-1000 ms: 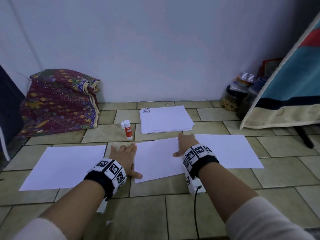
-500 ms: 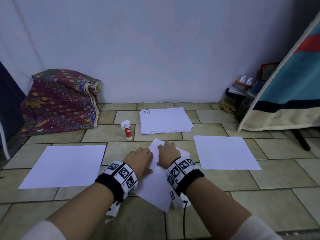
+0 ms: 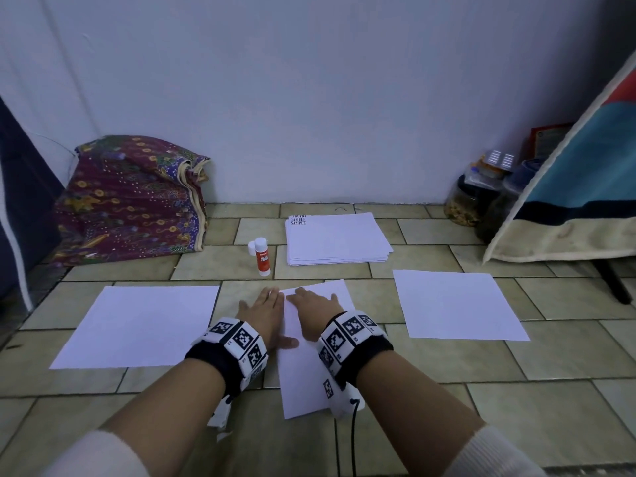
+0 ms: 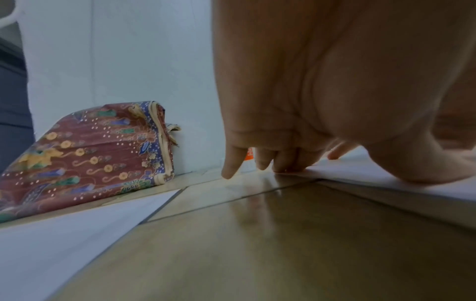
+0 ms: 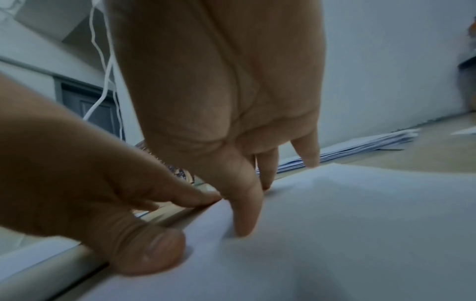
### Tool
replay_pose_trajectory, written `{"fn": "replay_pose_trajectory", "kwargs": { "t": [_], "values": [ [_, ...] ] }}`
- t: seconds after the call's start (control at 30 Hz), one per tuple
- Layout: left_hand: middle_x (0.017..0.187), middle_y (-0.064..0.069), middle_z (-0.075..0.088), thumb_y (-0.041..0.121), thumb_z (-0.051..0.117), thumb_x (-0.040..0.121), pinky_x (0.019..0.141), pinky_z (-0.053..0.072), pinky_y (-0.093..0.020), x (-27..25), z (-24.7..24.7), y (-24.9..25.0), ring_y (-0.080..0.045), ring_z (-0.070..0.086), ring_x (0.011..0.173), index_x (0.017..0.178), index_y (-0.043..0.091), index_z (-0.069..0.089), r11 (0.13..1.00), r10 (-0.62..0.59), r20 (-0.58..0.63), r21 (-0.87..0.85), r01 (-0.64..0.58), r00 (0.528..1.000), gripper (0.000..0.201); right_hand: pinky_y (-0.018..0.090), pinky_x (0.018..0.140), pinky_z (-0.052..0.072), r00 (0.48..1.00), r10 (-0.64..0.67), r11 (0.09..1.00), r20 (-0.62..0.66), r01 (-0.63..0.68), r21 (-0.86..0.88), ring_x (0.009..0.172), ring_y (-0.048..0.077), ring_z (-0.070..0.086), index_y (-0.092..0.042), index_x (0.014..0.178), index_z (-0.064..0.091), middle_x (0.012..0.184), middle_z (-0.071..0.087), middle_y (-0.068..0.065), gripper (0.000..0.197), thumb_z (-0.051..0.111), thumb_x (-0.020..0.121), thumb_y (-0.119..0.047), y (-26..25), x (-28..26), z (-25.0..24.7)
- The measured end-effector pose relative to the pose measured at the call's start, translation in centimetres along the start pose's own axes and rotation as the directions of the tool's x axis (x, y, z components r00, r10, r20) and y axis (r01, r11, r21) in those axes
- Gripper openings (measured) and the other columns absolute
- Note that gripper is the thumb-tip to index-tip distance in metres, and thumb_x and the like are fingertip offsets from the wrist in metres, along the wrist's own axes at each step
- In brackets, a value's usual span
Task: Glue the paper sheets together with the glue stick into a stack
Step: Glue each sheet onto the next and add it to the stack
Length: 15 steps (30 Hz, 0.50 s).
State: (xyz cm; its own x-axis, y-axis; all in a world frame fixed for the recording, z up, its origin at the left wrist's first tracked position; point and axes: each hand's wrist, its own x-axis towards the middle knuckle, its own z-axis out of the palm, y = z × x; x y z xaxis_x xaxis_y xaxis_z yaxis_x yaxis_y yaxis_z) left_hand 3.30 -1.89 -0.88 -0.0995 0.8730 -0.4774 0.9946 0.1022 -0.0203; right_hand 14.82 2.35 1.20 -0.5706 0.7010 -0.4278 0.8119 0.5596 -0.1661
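Observation:
A white paper sheet lies lengthwise on the tiled floor in front of me. My left hand rests flat on its left edge, fingers straight, thumb on the paper. My right hand presses flat on the sheet's far part, fingers extended. In the right wrist view the right hand touches the sheet with its fingertips, beside the left hand's thumb. Two more single sheets lie to the left and right. A glue stick stands upright beyond, its cap beside it.
A pile of white sheets sits near the wall behind the glue stick. A patterned folded cloth leans at the back left. Jars and a hanging blanket fill the back right corner.
The middle sheet was turned from lying crosswise to pointing away from me and drawn closer. Both hands came together on it and now lie flat.

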Motion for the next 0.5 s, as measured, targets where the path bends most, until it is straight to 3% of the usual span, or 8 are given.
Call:
{"fn": "replay_pose_trajectory", "kwargs": {
  "t": [0.13,0.3,0.4,0.5],
  "values": [
    [0.161,-0.006,-0.015,0.061,0.048,0.090,0.117,0.015,-0.053,-0.2,0.1,-0.1,-0.019,-0.010,0.148,0.152,0.005,-0.010,1.000,0.002,0.014,0.012,-0.003,1.000,0.102,0.052,0.117,0.003,0.993,0.119,0.992,-0.004,-0.118,0.041,0.138,0.020,0.034,-0.016,0.152,0.019,0.157,0.023,-0.002,0.066,0.052,0.096,-0.025,2.8,0.0,-0.7],
    [0.162,-0.006,-0.008,0.063,0.051,0.087,0.117,0.015,-0.052,-0.5,-0.3,0.1,-0.019,-0.004,0.149,0.153,0.005,-0.006,0.999,0.000,-0.008,0.038,0.001,1.000,0.104,0.051,0.116,0.008,0.979,0.199,0.978,-0.034,-0.197,0.065,0.137,0.021,0.035,-0.016,0.149,0.022,0.149,0.037,0.001,0.075,0.061,0.090,-0.041,5.1,-0.3,-0.9],
    [0.157,-0.006,0.020,0.069,0.057,0.079,0.112,0.025,-0.047,-0.6,-0.9,0.0,-0.023,0.021,0.143,0.151,0.008,0.017,0.995,0.018,-0.098,0.100,-0.008,0.995,0.102,0.046,0.110,0.026,0.956,0.269,0.957,-0.117,-0.279,-0.077,0.136,0.027,0.029,-0.014,0.142,0.035,0.142,0.041,0.007,0.068,0.064,0.087,-0.043,4.0,0.0,-0.6],
    [0.133,-0.004,0.046,0.071,0.048,0.083,0.099,0.036,-0.038,-1.0,-1.8,-0.3,-0.022,0.039,0.126,0.132,0.014,0.049,0.987,0.029,-0.178,0.163,0.000,0.984,0.075,0.038,0.099,0.037,0.920,0.351,0.927,-0.176,-0.367,-0.070,0.133,0.028,0.025,-0.011,0.133,0.044,0.139,0.034,0.012,0.043,0.054,0.094,-0.027,2.4,-0.2,-0.6]
  ]
}}
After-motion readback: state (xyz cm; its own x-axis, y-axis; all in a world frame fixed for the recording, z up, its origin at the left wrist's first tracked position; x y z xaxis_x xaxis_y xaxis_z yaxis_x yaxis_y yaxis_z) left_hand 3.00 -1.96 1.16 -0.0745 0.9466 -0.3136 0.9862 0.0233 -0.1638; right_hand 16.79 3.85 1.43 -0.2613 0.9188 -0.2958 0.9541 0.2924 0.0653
